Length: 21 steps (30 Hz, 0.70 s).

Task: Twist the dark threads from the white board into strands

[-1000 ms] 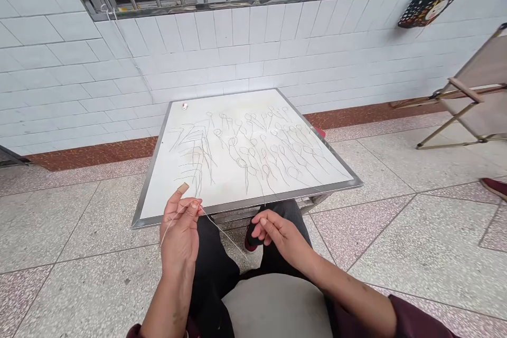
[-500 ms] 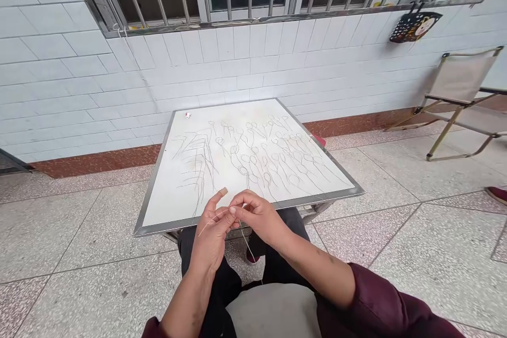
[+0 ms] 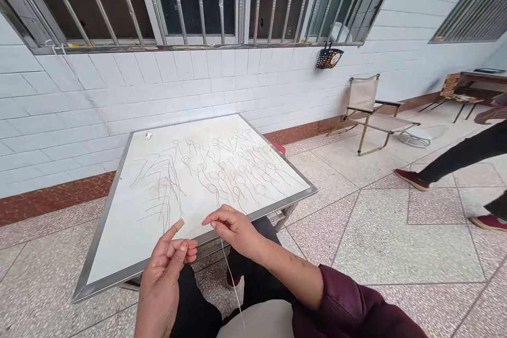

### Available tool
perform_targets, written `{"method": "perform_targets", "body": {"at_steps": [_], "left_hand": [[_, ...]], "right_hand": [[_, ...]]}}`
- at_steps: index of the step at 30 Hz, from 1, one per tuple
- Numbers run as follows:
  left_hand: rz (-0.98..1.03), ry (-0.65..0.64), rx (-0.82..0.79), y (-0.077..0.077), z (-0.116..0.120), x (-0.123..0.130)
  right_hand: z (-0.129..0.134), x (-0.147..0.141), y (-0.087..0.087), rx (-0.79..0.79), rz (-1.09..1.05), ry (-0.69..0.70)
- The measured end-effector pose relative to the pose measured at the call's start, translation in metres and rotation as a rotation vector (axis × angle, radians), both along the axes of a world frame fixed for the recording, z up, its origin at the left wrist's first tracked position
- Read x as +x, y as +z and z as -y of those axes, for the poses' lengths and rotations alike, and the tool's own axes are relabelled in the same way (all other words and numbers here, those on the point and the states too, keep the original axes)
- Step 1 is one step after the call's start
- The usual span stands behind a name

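Observation:
My left hand (image 3: 166, 264) is just off the table's front edge, its thumb pressed to the fingers and its index finger, with a tan wrap at the tip, stretched out. What that pinch holds is too small to make out. Right of it, my right hand (image 3: 233, 229) pinches a thin cord between thumb and forefinger. The white cord (image 3: 233, 280) hangs below that hand towards my lap; a faint strand stretches from its fingertips towards my left hand. Across the white tabletop (image 3: 119, 237) lie many thin dark strands (image 3: 212, 187), several with looped ends, others branching.
A small white and red object (image 3: 148, 136) lies at the table's far left corner. Behind stands a tiled wall with a barred window and a hanging basket (image 3: 328, 58). To the right are a folding chair (image 3: 368, 111) and another person's legs (image 3: 463, 153).
My hands were together and have drawn apart, the right one pulling away from the left. The view has swung right, bringing the other person's legs into sight.

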State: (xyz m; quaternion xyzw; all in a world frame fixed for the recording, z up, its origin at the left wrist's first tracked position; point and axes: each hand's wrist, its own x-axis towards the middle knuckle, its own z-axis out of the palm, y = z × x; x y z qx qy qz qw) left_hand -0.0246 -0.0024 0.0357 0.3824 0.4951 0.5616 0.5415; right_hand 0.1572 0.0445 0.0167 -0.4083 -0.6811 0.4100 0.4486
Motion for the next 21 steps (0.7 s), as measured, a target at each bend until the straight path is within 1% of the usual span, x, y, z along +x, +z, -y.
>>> {"method": "perform_targets", "body": {"at_steps": [3,6,10,13,15,21], "left_hand": [[0.012,-0.025,-0.046,0.0,0.0,-0.002],[0.046,-0.049,-0.081,0.001,-0.001,-0.005],[0.12,-0.047,-0.12,0.003,0.001,-0.007],[0.195,-0.065,-0.148,0.007,0.004,-0.006],[0.21,-0.083,-0.153,0.008,0.005,-0.007],[0.186,-0.01,-0.18,0.011,-0.003,-0.022]], "right_hand": [[-0.002,-0.001,-0.001,0.009,-0.034,0.047],[-0.006,0.001,-0.003,0.005,-0.063,0.123],[-0.009,0.006,-0.005,0.012,-0.024,0.206],[-0.007,0.009,-0.006,0.017,-0.004,0.211],[-0.006,0.01,-0.006,0.044,0.001,0.225],[-0.007,0.008,-0.007,0.126,0.018,0.257]]}}
